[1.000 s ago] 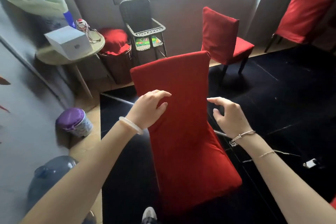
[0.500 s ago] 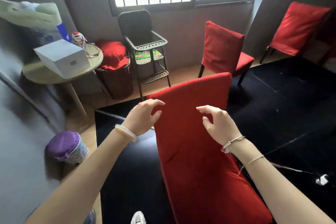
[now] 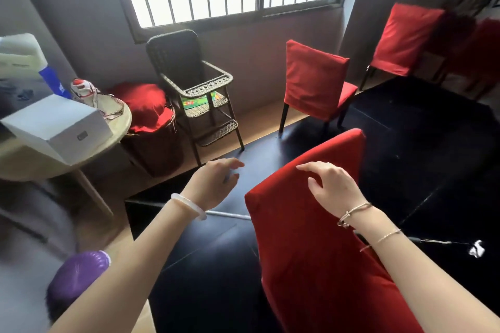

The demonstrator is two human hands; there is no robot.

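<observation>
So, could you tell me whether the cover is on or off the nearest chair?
On: the red cover spans the whole backrest and seat, with no bare frame showing; the legs are out of view.

The nearest chair (image 3: 311, 227) wears a matt red cloth cover, the high chair (image 3: 189, 73) is rough woven brown wicker, the floor (image 3: 205, 251) is glossy black tile, and the box (image 3: 62, 127) is smooth white card.

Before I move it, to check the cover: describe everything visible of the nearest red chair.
The nearest red fabric-covered chair wears a snug slipcover over backrest and seat; legs hidden. It looks tilted, on the black floor. The right hand is at its backrest, contact unclear; the left hand is off it.
</observation>
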